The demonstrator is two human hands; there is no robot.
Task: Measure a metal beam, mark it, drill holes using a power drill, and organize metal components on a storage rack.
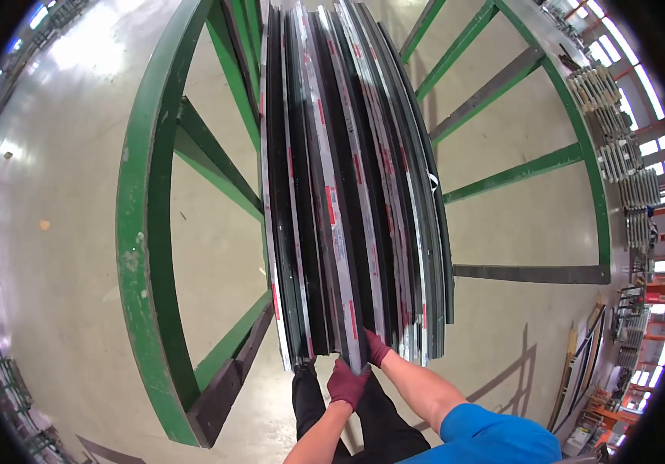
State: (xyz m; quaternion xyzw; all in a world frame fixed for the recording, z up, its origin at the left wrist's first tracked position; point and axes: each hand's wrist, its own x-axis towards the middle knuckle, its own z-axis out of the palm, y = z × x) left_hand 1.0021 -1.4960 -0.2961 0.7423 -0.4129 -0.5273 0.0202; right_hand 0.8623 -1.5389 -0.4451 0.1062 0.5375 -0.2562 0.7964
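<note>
A bundle of long black and grey profiles (pixel 369 232) runs away from me, side by side, many with silvery film and red-and-white labels. One long profile (pixel 352 340) with a pale film strip juts out at the near end, between my hands. My left hand (pixel 347 382), in a maroon glove, is closed around its near tip from the left. Just beyond it, my right hand (pixel 376 348), gloved alike, grips the same piece from the right side. Its fingers are partly hidden behind the profile.
Green metal rack frames stand on both sides, the left frame (pixel 133 232) close to the bundle and the right frame (pixel 599 201) farther out. Dark slanted braces reach in toward the profiles. Stacked metal parts (pixel 618 155) and long pieces (pixel 579 363) lie along the right.
</note>
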